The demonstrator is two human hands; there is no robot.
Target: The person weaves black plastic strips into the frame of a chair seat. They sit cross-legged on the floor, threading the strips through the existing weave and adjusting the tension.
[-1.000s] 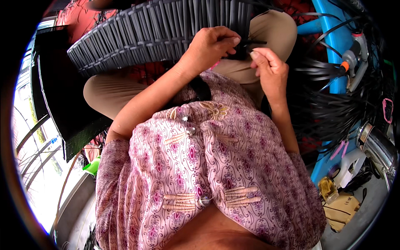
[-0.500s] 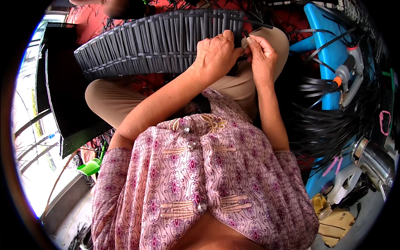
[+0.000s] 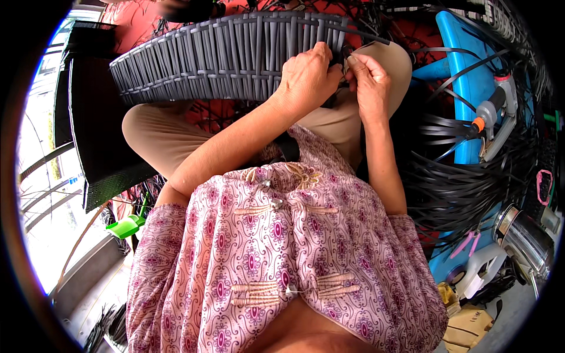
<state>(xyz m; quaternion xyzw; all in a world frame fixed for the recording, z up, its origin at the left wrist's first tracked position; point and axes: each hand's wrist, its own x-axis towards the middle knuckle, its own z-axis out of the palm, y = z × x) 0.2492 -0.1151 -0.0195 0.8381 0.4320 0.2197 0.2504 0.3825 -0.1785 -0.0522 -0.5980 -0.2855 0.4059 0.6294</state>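
Left hand (image 3: 306, 77) curled, right hand (image 3: 372, 85) half-closed with thumb near fingertips, both close together at the right end of the dark woven panel (image 3: 194, 62) straight ahead; can't tell what either grips. Probably best: left steadies the panel, right works close to the weave with short, even pulls. Off right, near loose black strips (image 3: 456, 191), metal canister (image 3: 525, 242) tilted, contents not visible.
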